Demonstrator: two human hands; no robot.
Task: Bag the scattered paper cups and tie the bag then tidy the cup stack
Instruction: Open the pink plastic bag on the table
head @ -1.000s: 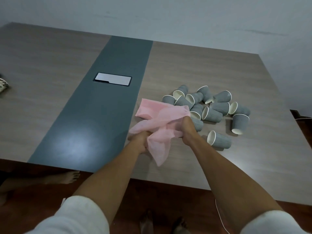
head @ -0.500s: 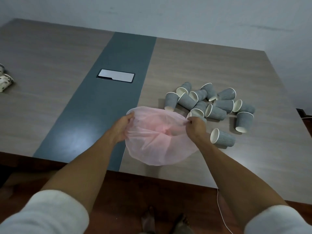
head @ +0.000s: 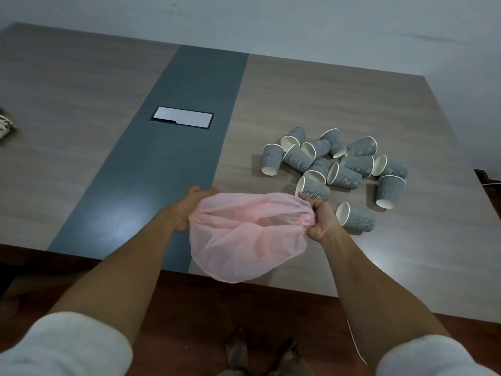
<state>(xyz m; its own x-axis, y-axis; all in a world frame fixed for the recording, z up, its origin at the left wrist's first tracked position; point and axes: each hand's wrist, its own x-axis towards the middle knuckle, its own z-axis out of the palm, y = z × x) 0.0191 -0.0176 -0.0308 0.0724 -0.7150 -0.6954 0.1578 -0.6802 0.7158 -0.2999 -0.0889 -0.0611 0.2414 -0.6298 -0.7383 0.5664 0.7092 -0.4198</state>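
Note:
A thin pink plastic bag (head: pixel 244 242) hangs over the table's near edge, its mouth stretched wide between my hands. My left hand (head: pixel 187 207) grips the left side of the rim and my right hand (head: pixel 321 219) grips the right side. Several grey ribbed paper cups (head: pixel 336 164) with white insides lie scattered on the wooden table (head: pixel 339 104), just beyond and right of the bag. One cup (head: pixel 357 219) lies on its side close to my right hand. Another (head: pixel 311 188) lies just past the bag's rim.
A dark grey strip (head: pixel 173 158) runs down the table with a rectangular cable hatch (head: pixel 182 120) in it. A patterned object (head: pixel 5 126) sits at the far left edge. The table's near edge crosses under the bag; feet and a white cord (head: pixel 355 346) show on the floor.
The crumpled bag has been pulled open into a wide pouch. My hands have moved apart and slightly toward me, stretching the rim wider.

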